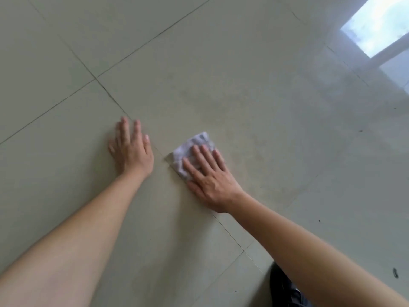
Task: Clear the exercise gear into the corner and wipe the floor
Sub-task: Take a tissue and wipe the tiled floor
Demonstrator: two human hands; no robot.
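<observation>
Pale beige tiles make up the floor (221, 63), glossy and crossed by thin dark grout lines that meet at a junction in the upper left of the frame. Near the middle, a small whitish cloth (192, 149) lies crumpled flat on a tile, its left edge just beside a grout line. The right hand (207, 173) lies on top of it, palm down, fingers stretched out and spread over the fabric — pressing, not clutching. Just left of the cloth, apart from it, the left hand (130, 149) rests flat on the bare floor, fingers extended and slightly blurred, holding nothing. Both bare forearms run in from the lower corners of the frame. A bright window reflection (380, 25) shines on the tiles at the upper right, and the surface around it looks hazy. A few small dark specks (395, 273) dot the floor along the right edge. At the bottom, under the right forearm, a piece of dark clothing (285, 286) shows — which garment cannot be told.
</observation>
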